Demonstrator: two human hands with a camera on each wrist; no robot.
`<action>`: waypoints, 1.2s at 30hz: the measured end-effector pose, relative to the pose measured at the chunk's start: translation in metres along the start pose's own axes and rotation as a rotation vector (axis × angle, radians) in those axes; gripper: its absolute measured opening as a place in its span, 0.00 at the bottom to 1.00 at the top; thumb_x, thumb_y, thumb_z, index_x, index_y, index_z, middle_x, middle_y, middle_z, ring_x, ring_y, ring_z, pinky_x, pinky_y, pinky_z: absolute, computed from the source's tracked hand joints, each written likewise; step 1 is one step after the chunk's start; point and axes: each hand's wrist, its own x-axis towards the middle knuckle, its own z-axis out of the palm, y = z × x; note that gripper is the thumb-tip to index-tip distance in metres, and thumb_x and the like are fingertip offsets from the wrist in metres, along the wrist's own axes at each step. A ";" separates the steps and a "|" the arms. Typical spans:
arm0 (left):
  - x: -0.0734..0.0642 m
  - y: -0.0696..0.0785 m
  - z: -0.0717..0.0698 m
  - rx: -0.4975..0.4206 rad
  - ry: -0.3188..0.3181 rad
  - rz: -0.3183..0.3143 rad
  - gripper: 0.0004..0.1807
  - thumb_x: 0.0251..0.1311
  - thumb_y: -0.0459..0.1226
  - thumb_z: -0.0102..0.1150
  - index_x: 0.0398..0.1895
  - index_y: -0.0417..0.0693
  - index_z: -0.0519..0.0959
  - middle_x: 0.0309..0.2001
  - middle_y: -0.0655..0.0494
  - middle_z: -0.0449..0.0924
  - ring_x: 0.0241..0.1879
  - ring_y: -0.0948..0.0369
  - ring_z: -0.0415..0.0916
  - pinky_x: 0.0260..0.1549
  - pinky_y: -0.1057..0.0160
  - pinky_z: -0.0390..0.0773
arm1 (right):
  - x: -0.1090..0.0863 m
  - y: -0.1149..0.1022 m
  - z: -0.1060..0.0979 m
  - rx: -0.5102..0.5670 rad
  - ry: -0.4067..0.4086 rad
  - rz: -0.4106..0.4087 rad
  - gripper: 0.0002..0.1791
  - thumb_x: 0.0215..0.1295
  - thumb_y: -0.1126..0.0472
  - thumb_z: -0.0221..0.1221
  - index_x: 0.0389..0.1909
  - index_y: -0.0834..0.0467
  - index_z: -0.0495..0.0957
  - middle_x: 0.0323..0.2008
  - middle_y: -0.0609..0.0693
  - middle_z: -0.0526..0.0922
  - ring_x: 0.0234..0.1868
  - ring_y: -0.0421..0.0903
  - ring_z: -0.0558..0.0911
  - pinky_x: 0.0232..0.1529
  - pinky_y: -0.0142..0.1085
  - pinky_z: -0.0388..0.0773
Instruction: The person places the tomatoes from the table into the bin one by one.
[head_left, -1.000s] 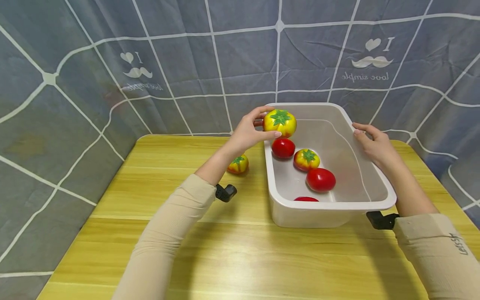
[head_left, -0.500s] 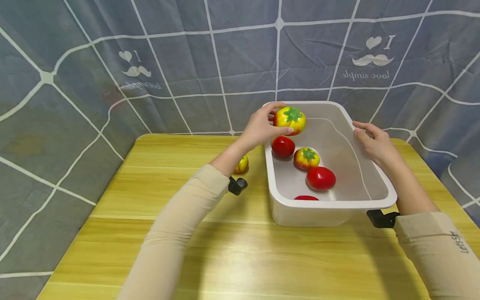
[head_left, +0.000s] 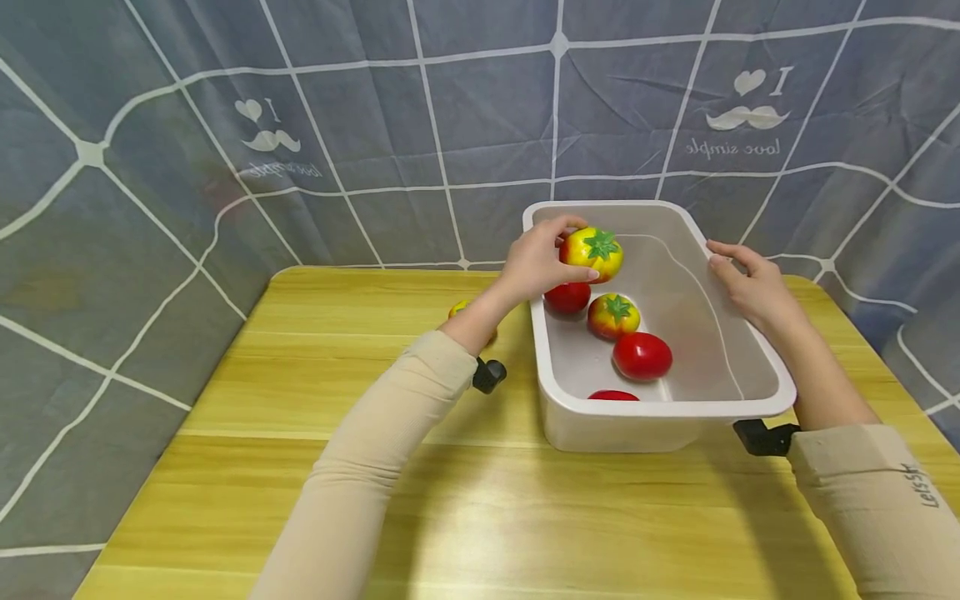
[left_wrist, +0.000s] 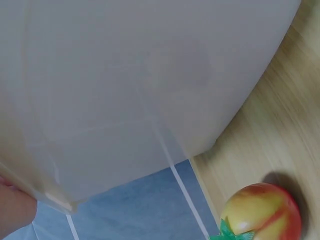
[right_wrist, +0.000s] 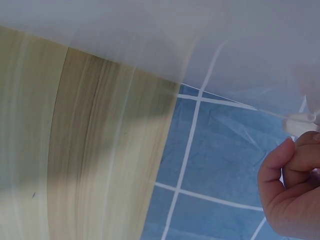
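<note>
In the head view my left hand (head_left: 534,262) holds a yellow-and-red toy tomato (head_left: 591,255) with a green leafy top, thumb in front and fingers behind. It is above the left side of a pale plastic bin (head_left: 652,408). My right hand (head_left: 753,290) grips the bin's right rim; in the right wrist view its curled fingers (right_wrist: 280,165) are at the rim. Inside the bin lie a smaller yellow-and-red tomato (head_left: 613,317) and smooth red oval pieces (head_left: 642,357), one partly hidden by the near wall and one partly covered by the held tomato.
Left of the bin another yellow-and-red tomato (left_wrist: 265,212) lies on the wooden table (head_left: 315,375), mostly hidden behind my left wrist in the head view. A grey-blue checked curtain (head_left: 495,108) hangs behind and beside the table. Black wrist mounts (head_left: 489,376) sit under both forearms.
My left hand has carried the tomato to the right, over the rim and above the bin's inside, now slightly lower. The right hand and the bin have stayed put.
</note>
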 end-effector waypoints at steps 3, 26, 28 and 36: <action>0.000 0.001 0.001 0.028 -0.001 0.003 0.35 0.47 0.45 0.71 0.59 0.49 0.69 0.53 0.54 0.74 0.50 0.59 0.70 0.46 0.65 0.69 | -0.001 0.000 -0.001 -0.005 0.001 0.007 0.33 0.70 0.43 0.41 0.69 0.59 0.58 0.63 0.69 0.62 0.52 0.56 0.68 0.38 0.24 0.66; -0.007 -0.003 -0.001 -0.181 0.057 0.019 0.28 0.51 0.40 0.68 0.56 0.45 0.73 0.54 0.52 0.73 0.51 0.56 0.69 0.51 0.64 0.69 | -0.002 0.002 0.000 0.008 -0.008 0.010 0.34 0.70 0.42 0.40 0.69 0.59 0.56 0.64 0.70 0.60 0.55 0.60 0.66 0.46 0.34 0.68; -0.009 -0.006 -0.003 -0.262 0.069 0.032 0.27 0.51 0.38 0.68 0.56 0.44 0.73 0.53 0.50 0.74 0.50 0.57 0.70 0.51 0.64 0.70 | -0.002 0.003 0.000 0.015 -0.006 0.006 0.33 0.71 0.44 0.40 0.69 0.60 0.57 0.63 0.70 0.61 0.52 0.55 0.69 0.41 0.27 0.68; -0.024 -0.031 -0.017 -0.409 0.103 0.095 0.27 0.51 0.36 0.68 0.57 0.45 0.73 0.52 0.51 0.74 0.51 0.60 0.71 0.52 0.63 0.71 | -0.002 0.004 -0.001 0.027 -0.008 -0.018 0.31 0.72 0.47 0.41 0.68 0.61 0.57 0.61 0.70 0.63 0.40 0.34 0.68 0.33 0.18 0.65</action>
